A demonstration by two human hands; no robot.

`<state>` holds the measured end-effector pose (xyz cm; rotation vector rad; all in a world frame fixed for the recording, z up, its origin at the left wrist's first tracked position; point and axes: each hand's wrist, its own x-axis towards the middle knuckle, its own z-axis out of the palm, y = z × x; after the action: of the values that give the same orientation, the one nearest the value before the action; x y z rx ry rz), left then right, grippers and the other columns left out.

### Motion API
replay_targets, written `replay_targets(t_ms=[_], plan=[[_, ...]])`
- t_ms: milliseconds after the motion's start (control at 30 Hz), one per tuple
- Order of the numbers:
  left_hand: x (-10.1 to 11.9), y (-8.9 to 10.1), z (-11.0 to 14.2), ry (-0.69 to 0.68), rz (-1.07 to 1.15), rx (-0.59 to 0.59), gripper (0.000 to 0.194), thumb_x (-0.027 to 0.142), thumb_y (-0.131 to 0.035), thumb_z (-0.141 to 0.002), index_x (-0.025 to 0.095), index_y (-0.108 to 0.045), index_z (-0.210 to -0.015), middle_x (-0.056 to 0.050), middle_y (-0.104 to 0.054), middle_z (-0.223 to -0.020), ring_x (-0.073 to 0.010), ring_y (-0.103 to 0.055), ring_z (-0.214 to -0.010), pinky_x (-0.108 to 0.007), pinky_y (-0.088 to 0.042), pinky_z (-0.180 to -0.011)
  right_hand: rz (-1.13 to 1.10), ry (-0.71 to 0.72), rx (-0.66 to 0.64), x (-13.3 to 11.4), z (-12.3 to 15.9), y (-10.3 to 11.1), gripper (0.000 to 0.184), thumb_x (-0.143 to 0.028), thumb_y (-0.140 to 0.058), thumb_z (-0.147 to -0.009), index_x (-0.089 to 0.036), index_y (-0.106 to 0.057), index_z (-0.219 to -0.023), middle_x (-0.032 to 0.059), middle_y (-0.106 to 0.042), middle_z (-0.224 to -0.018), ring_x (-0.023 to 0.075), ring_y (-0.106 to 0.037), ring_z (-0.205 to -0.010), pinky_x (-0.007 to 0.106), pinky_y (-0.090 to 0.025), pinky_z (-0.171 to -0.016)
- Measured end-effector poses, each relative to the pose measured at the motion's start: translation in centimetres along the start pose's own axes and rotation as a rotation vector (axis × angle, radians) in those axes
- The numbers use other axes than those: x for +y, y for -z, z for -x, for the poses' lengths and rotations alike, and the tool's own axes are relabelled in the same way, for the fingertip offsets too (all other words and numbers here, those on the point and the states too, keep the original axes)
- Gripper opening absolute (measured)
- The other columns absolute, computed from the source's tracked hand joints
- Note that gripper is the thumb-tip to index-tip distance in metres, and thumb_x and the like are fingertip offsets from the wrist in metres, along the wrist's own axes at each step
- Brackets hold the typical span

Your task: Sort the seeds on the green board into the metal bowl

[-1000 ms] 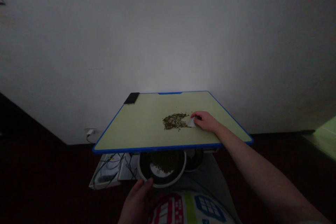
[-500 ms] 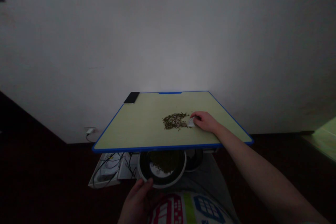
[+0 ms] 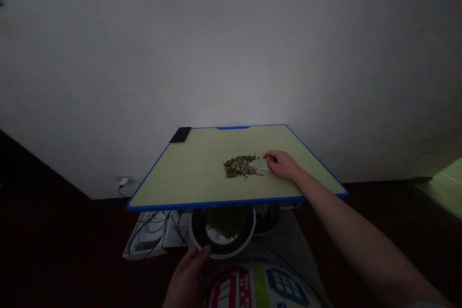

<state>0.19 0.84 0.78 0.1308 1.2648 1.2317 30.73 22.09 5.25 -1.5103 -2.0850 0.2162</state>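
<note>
Fingers (image 3: 269, 154) hold a flat white piece (image 3: 264, 164) beside scattered, grainy green-brown granules (image 3: 238, 168).

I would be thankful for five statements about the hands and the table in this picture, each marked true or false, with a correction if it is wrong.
1. The right hand holds a pale flat piece. True.
2. The left hand lies on the table. False: it is at the rim of the bowl, below the near edge.
3. Small loose grains lie to the left of the right hand. True.
4. The table's edging is red. False: it is blue.
5. A black flat device lies at the table's far left corner. True.
</note>
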Motion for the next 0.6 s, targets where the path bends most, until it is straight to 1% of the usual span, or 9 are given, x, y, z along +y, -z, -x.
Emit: replay_targets(t_ms=[100,200,300,367,433,600], plan=[[-0.03,0.02,-0.02,-0.013,-0.014,0.002,0.036,0.003,-0.072,-0.069,0.02,-0.052,-0.095,-0.003,-0.073,-0.078,-0.0248,-0.075,-0.07,-0.039,-0.062,-0.066,0.004,-0.002,0.001,0.05,-0.06,-0.12,0.028,-0.016,-0.051,-0.082,-0.016,-0.07,-0.102,0.0039,-0.069,-0.078,0.0152,-0.058,-0.07,0.026,-0.043,-0.071],[-0.09,0.24,-0.19,-0.004,-0.008,-0.022,0.036,0.003,-0.072,-0.069,0.019,-0.051,-0.094,-0.004,-0.074,-0.079,-0.0275,-0.076,-0.075,-0.041,-0.061,-0.07,0.005,-0.001,-0.005,0.03,-0.09,-0.13,0.028,-0.018,-0.051,-0.083,-0.015,-0.07,-0.104,0.0064,-0.071,-0.086,0.0161,-0.059,-0.074,0.027,-0.043,-0.073],[-0.11,0.37,-0.25,0.014,-0.005,-0.038,0.035,0.004,-0.073,-0.069,0.019,-0.052,-0.093,-0.005,-0.075,-0.079,-0.0287,-0.076,-0.076,-0.041,-0.061,-0.071,-0.002,-0.003,-0.002,-0.1,-0.06,0.02,0.028,-0.016,-0.051,-0.082,-0.014,-0.07,-0.102,0.0082,-0.071,-0.09,0.0172,-0.06,-0.077,0.028,-0.043,-0.074],[-0.06,0.27,-0.14,0.012,-0.019,-0.02,0.034,0.005,-0.073,-0.07,0.019,-0.052,-0.093,-0.006,-0.076,-0.08,-0.0286,-0.076,-0.075,-0.041,-0.061,-0.07,-0.016,-0.002,-0.009,-0.19,-0.02,0.1,0.028,-0.015,-0.051,-0.08,-0.014,-0.07,-0.1,0.0074,-0.071,-0.088,0.0172,-0.06,-0.077,0.027,-0.043,-0.073],[0.05,0.09,0.05,0.003,-0.034,-0.026,0.032,0.006,-0.072,-0.07,0.019,-0.053,-0.091,-0.005,-0.076,-0.079,-0.0276,-0.076,-0.074,-0.04,-0.061,-0.069,-0.027,0.004,-0.025,-0.24,0.0,0.11,0.027,-0.014,-0.05,-0.08,-0.015,-0.07,-0.099,0.0066,-0.071,-0.086,0.0168,-0.06,-0.076,0.026,-0.043,-0.071],[0.27,-0.27,0.27,0.008,-0.021,-0.055,0.029,0.004,-0.072,-0.069,0.019,-0.055,-0.086,-0.004,-0.076,-0.075,-0.0266,-0.075,-0.073,-0.037,-0.061,-0.067,-0.012,0.013,-0.028,-0.21,-0.04,-0.07,0.027,-0.014,-0.051,-0.081,-0.015,-0.069,-0.101,0.0071,-0.071,-0.091,0.0165,-0.061,-0.08,0.026,-0.043,-0.073]])
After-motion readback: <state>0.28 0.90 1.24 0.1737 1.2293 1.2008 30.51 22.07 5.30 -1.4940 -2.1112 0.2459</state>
